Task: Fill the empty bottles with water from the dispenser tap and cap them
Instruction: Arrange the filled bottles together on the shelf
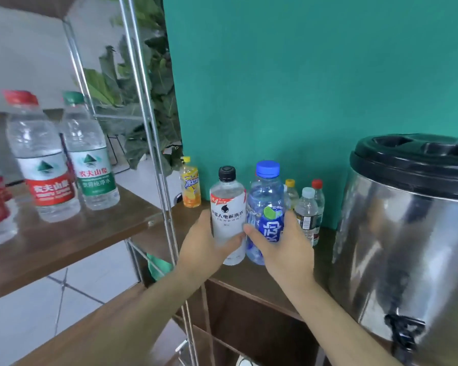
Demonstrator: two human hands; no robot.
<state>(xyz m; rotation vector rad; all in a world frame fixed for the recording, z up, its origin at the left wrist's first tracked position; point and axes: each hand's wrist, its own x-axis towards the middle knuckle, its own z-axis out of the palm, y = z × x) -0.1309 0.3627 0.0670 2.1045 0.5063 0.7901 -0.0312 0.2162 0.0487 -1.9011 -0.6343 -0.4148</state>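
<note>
The left hand (204, 241) grips the white bottle (228, 207), the right hand (283, 247) the blue bottle (266, 196). Lifting may topple the small bottles (307, 210), seemingly touching behind.

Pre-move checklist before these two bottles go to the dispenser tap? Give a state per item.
1. Left hand grips the white-labelled clear bottle with black cap: ok.
2. Right hand grips the blue plastic bottle with blue cap: ok.
3. Caps off for filling: not ok, both are on.
4. Bottles empty: cannot tell.
5. Black tap on the steel dispenser with black lid in view: ok.
6. Clearance from the small white-capped clear bottle behind the right hand: cannot tell.
</note>
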